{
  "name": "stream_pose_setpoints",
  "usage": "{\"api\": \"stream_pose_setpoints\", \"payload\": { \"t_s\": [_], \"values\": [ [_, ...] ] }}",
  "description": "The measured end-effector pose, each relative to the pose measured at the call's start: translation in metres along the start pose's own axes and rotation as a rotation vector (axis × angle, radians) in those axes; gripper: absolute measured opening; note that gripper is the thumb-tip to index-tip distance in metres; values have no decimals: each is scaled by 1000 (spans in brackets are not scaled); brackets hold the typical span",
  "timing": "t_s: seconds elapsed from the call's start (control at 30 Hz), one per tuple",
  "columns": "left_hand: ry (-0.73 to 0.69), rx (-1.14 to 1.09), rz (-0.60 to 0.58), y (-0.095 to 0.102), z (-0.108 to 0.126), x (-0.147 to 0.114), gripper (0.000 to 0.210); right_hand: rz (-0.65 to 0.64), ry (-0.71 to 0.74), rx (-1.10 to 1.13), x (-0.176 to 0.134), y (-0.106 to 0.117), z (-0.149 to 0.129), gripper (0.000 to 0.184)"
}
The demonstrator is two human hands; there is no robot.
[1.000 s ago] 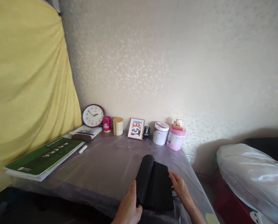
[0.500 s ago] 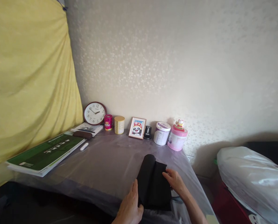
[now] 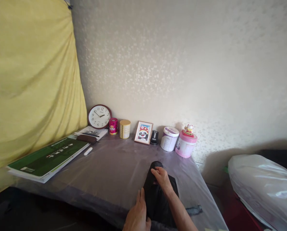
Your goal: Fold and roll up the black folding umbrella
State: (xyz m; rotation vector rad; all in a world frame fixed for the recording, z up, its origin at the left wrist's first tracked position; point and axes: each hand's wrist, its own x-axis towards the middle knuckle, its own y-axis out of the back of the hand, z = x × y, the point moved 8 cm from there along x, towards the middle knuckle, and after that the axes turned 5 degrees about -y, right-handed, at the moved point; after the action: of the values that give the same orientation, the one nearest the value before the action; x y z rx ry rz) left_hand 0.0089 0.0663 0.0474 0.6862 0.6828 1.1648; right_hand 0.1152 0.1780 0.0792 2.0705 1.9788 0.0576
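A black folded, cloth-like piece (image 3: pixel 150 189) lies near the table's front edge, its left part thick and rolled. My left hand (image 3: pixel 139 210) grips its left side, with fingers along the edge and the thumb at the near end. Over the far end, the fingers of my right hand (image 3: pixel 160 177) are bent and closed on the black material. My right forearm covers part of its flat right side. A small grey-blue crumpled item (image 3: pixel 194 210) rests on the table to the right of the forearm.
Along the wall stand a clock (image 3: pixel 100 116), a pink tin (image 3: pixel 113 126), a yellow-lidded can (image 3: pixel 125 129), a framed panda picture (image 3: pixel 143 132) and two round tubs (image 3: pixel 169 139). A green book (image 3: pixel 47 157) lies left. A plastic-covered bundle (image 3: pixel 261 183) sits right, beyond the table edge.
My right hand has moved left and away from me, from the piece's right flap to its rolled far end. The grey-blue item now shows more fully. My left hand stays at the left side.
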Motion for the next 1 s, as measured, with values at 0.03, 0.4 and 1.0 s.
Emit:
{"api": "stream_pose_setpoints", "payload": {
  "t_s": [0.03, 0.4, 1.0],
  "values": [
    [3, 0, -2, -2, -2, 2, 89, 0, -4, -19, 3, -3, 4, 24],
    [45, 24, 27, 4, -27, -10, 73, -100, 131, -324, 0, -21, 0, 24],
    [-170, 344, 371, -37, -22, 24, 65, -78, 788, -766, -28, -20, -18, 30]
  ]
}}
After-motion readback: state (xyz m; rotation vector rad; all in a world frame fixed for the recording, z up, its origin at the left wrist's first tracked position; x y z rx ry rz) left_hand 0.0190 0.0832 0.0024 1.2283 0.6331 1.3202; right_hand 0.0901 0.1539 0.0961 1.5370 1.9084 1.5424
